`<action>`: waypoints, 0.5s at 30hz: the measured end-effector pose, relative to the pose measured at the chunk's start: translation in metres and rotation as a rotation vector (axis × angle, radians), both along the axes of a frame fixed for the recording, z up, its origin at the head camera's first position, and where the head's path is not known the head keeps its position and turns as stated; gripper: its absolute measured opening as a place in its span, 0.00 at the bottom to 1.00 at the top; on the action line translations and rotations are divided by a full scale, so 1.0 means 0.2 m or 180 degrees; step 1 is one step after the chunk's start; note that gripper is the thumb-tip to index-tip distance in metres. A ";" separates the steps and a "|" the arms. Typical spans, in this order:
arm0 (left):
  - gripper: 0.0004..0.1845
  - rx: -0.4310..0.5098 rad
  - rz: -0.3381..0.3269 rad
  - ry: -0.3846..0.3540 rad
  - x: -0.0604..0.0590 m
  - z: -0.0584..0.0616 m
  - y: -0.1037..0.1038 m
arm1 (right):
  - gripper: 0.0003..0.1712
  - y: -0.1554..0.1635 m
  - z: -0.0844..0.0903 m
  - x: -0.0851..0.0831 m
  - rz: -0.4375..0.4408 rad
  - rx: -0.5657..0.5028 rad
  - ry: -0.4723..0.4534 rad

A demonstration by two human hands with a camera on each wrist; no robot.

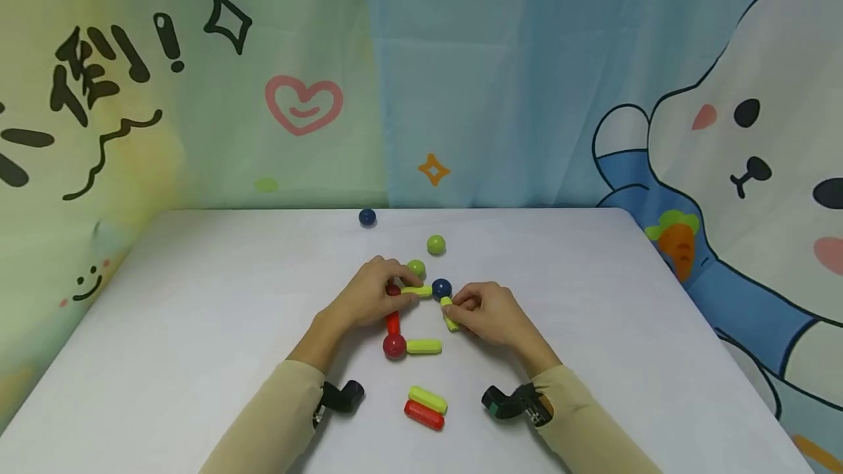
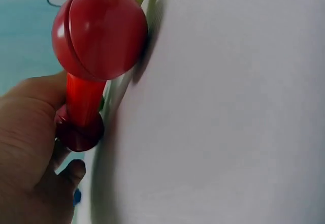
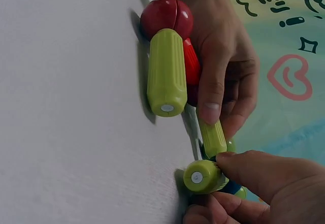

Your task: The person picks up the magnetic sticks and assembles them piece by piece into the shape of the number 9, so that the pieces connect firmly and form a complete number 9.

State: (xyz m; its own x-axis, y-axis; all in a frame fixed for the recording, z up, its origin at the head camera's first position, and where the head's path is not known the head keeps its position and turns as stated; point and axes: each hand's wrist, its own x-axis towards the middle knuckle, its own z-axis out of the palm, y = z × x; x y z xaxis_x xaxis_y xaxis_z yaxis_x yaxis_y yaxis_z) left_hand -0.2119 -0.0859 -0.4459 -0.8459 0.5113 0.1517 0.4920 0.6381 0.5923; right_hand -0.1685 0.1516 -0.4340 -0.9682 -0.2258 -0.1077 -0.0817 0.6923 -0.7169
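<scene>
Several magnetic rods and balls form a partial frame on the table. A red ball (image 1: pixel 394 346) joins a red rod (image 2: pixel 84 99) and a yellow-green rod (image 3: pixel 167 74); a second red ball (image 2: pixel 78 132) is at the red rod's far end. My left hand (image 1: pixel 375 291) pinches another yellow-green rod (image 3: pixel 212 135) between that ball and a blue ball (image 1: pixel 442 288). My right hand (image 1: pixel 490 313) pinches a further yellow-green rod (image 1: pixel 449 314) between thumb and fingers, its upper end at the blue ball. Its free end (image 3: pixel 197 177) shows a pale disc.
A green ball (image 1: pixel 416 268) sits just behind the left fingers. Farther back are another green ball (image 1: pixel 436 244) and a blue ball (image 1: pixel 367 218) near the far edge. A loose yellow-green rod (image 1: pixel 428 399) and red rod (image 1: pixel 424 415) lie side by side in front.
</scene>
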 end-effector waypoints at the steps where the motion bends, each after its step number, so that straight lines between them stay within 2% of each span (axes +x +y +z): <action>1: 0.11 0.0069 -0.0017 -0.0051 0.00 -0.01 -0.01 | 0.11 0.00 0.00 0.00 0.0012 -0.0001 -0.0012; 5: 0.11 0.0317 -0.0095 -0.0212 -0.03 -0.06 -0.04 | 0.10 -0.01 -0.01 -0.02 0.0058 0.0017 -0.0023; 8: 0.11 0.0415 -0.0059 -0.0317 -0.03 -0.07 -0.05 | 0.10 0.00 0.00 -0.03 0.0106 0.0033 0.0045; 15: 0.12 0.0518 -0.0049 -0.0441 -0.03 -0.09 -0.05 | 0.14 0.06 0.03 -0.10 0.0120 0.0083 0.0314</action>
State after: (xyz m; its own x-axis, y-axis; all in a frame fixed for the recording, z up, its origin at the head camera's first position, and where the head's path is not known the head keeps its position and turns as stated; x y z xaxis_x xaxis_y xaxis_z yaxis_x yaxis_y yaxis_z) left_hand -0.2183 -0.0959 -0.4636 -0.8566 0.5027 0.1161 0.4077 0.5215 0.7495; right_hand -0.1885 0.1631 -0.4270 -0.9653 -0.2605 -0.0184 -0.1774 0.7057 -0.6860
